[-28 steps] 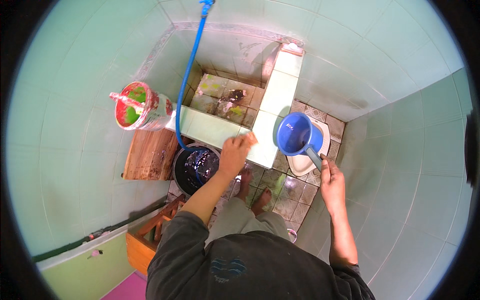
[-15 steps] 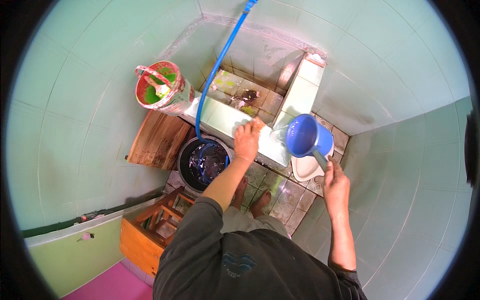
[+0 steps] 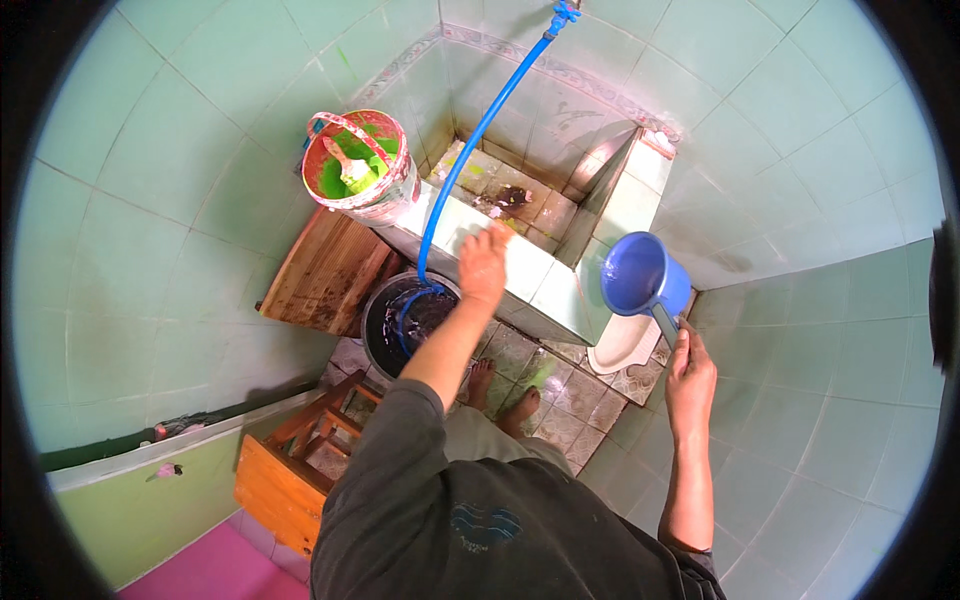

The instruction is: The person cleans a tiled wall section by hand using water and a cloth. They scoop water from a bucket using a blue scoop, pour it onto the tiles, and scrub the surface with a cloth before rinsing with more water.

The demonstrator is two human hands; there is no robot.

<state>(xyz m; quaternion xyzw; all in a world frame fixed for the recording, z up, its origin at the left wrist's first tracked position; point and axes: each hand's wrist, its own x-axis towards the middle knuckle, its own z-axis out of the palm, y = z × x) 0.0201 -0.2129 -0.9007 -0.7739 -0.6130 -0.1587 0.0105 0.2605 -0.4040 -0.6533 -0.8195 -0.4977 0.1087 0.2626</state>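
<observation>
My left hand (image 3: 482, 268) is slightly blurred on the tiled basin ledge (image 3: 528, 268), closed over a small orange piece (image 3: 502, 231) whose kind I cannot make out. In my right hand (image 3: 690, 375) is the grey handle of a blue water dipper (image 3: 650, 275). The dipper tilts over the ledge's right end, above a pale squat toilet (image 3: 622, 345). A blue hose (image 3: 480, 130) runs from a tap (image 3: 565, 14) past my left hand into a dark tub of water (image 3: 378, 340).
A paint-smeared bucket (image 3: 385, 205) with green contents and a brush (image 3: 352, 170) stands on the ledge's left end. Below it leans a wooden board (image 3: 325, 270). A wooden stool (image 3: 285, 490) is at lower left. Stained tiles line the basin floor (image 3: 480, 170). My bare feet are on the tiled floor (image 3: 575, 415).
My left hand has slid left along the ledge with the orange piece. Water spilling from the dipper onto the ledge no longer shows. The whole view has shifted slightly.
</observation>
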